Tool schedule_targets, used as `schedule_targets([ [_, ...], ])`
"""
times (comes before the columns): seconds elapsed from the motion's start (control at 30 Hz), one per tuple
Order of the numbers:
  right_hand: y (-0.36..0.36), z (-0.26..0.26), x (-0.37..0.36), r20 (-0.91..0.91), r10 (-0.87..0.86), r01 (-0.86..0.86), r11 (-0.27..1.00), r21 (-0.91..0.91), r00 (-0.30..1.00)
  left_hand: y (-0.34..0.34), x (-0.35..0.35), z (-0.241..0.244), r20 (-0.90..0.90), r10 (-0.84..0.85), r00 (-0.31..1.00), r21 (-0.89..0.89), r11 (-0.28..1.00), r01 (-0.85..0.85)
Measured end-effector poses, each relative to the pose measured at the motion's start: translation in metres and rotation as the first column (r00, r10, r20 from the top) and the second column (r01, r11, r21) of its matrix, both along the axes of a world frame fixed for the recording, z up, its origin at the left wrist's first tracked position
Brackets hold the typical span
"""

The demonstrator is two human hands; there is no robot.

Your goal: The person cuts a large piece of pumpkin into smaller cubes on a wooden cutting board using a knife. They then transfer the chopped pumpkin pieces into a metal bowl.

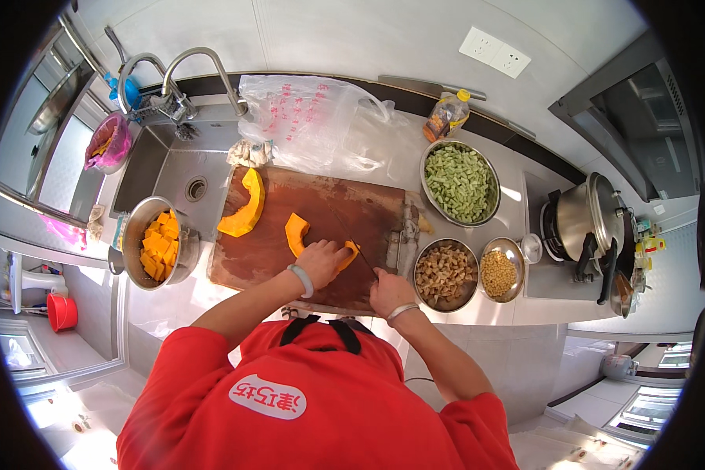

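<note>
My left hand [324,265] presses a small curved pumpkin piece [349,257] onto a worn reddish-brown cutting board [340,200]. In my right hand [390,294] is the handle of a kitchen knife [357,245], its thin blade pointing away from me along the right side of that piece. Another pumpkin piece [296,232] lies just beyond my left hand, its near end partly hidden by the hand. A longer pumpkin crescent [244,205] rests near the board's left edge. Left of the board stands a metal pot [133,235] holding orange pumpkin chunks [160,245].
Right of the board stand metal bowls of green diced vegetable [455,182], brown cubes [446,271] and yellow beans [498,273]. A pressure cooker [587,217] sits on the stove. Behind lie a plastic bag [311,123] and a bottle [448,114]; a sink [176,170] is at left.
</note>
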State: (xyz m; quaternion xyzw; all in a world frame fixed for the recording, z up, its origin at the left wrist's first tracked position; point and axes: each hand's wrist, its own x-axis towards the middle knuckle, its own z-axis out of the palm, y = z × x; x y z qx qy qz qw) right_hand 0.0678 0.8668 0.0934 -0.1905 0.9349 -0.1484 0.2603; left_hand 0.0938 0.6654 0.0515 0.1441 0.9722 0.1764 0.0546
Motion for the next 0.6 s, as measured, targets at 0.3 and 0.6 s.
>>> schedule_targets([
  [0.3,-0.001,0.008,-0.018,0.038,0.086,-0.088,0.995,0.039,0.996,0.007,-0.003,-0.001,0.069,0.064,0.996,0.054,0.996,-0.068],
  [0.6,-0.032,-0.016,-0.041,0.129,0.070,-0.087,0.988,0.128,0.989,0.008,-0.001,-0.003,0.091,0.076,0.993,0.066,0.994,-0.082],
])
